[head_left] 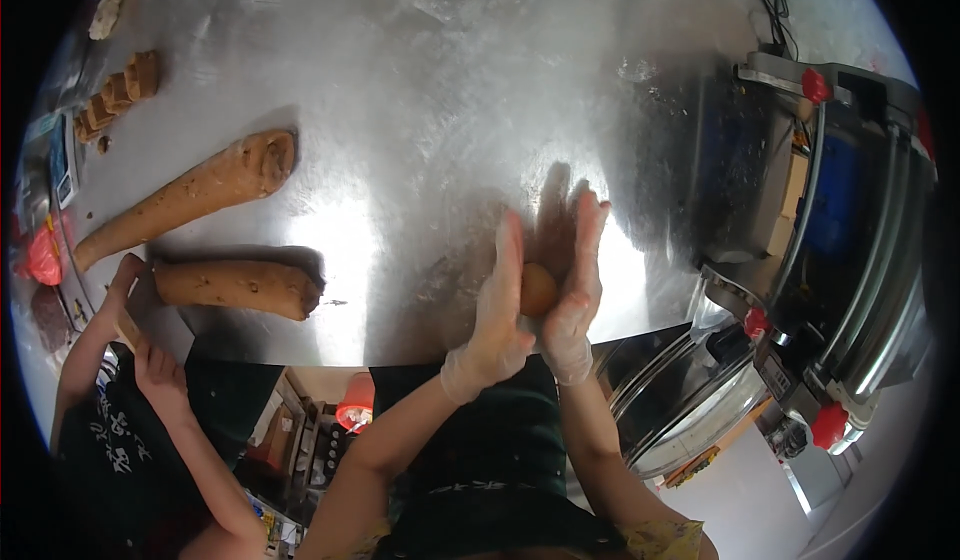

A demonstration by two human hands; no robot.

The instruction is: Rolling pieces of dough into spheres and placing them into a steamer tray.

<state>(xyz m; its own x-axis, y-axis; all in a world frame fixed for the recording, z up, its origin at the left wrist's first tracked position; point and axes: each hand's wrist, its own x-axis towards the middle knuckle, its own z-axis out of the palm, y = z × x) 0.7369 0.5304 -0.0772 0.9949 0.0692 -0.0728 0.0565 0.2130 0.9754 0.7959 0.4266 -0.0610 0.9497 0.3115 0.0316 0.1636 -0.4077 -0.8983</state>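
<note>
A round tan ball of dough [538, 290] sits between my two palms, just above the steel table's near edge. My left hand [497, 310], in a thin clear glove, lies against its left side with the fingers straight and pointing away from me. My right hand [580, 295], gloved the same way, faces it from the right, also with fingers stretched out. Both palms hold the ball between them. Part of the ball is hidden behind my hands.
Two thick brown dough logs [235, 288] lie at the left of the steel table [430, 110]. Cut dough pieces [118, 90] sit farther back. A co-worker's hands [160, 372] hold a scraper-like tool at the left. A machine with red knobs [815, 85] stands at the right.
</note>
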